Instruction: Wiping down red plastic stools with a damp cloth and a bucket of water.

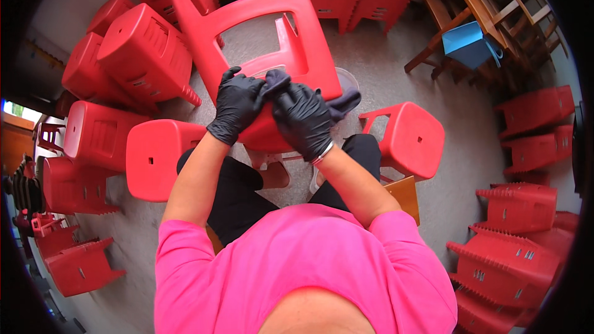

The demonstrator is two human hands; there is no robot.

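Note:
A red plastic stool (309,40) lies tipped before my knees, its legs pointing away from me. Both my hands wear black gloves and are at its near part. My left hand (237,104) has its fingers bent around a bunched dark cloth (276,80) at the edge of the stool. My right hand (303,114) presses on the same cloth from the other side, fingers curled over it; their tips are partly hidden. More dark fabric (344,105) hangs to the right of my right hand, beside the rim of a pale tub (348,80) mostly covered by the stool.
Single red stools stand close on my left (154,161) and right (411,140). Stacked red stools (145,52) fill the far left, and more stacks (507,266) lie at the right. Wooden furniture (473,6) with a blue bag (469,44) is at the far right.

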